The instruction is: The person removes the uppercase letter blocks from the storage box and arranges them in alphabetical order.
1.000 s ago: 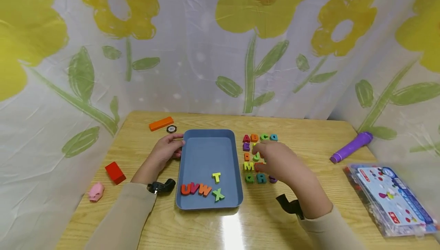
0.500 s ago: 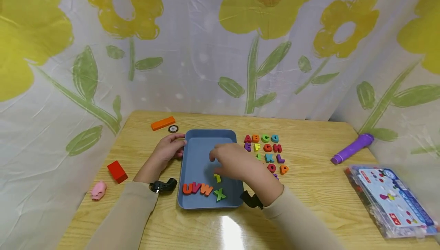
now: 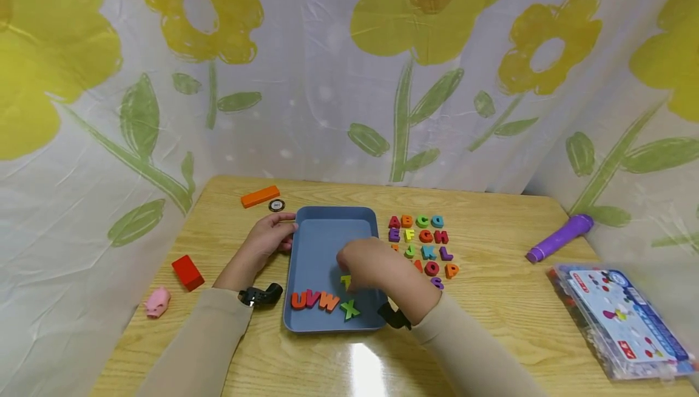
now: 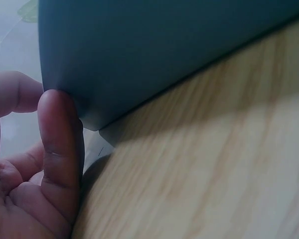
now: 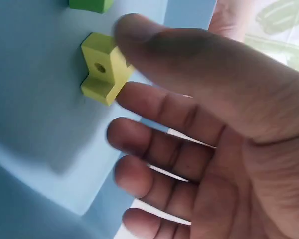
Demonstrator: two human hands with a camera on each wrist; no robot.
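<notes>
A blue-grey tray [image 3: 290,263] lies on the wooden table. My left hand [image 3: 264,240] holds it by its far left corner; in the left wrist view, the thumb [image 4: 60,134] presses on the outer wall. Over the tray's right side, my right hand [image 3: 374,266] reaches down to a yellow letter T [image 5: 97,59], pinching it between thumb and index finger, the other fingers loosely bent. Near the T, inside the tray, are a red-orange U [image 3: 298,300], a magenta V [image 3: 312,298], an orange W [image 3: 329,301] and a green X [image 3: 349,309].
Rows of coloured letters [image 3: 426,236] lie right of the tray, some hidden behind my right hand. On the left are an orange bar [image 3: 260,196], a round chip [image 3: 276,205], a red block [image 3: 188,272] and a pink pig [image 3: 157,302]. Far right: a purple tube [image 3: 560,238], a plastic box [image 3: 628,318].
My right hand has moved left from the letter rows, over the tray, and down onto the yellow T. The left hand stays at the tray's corner.
</notes>
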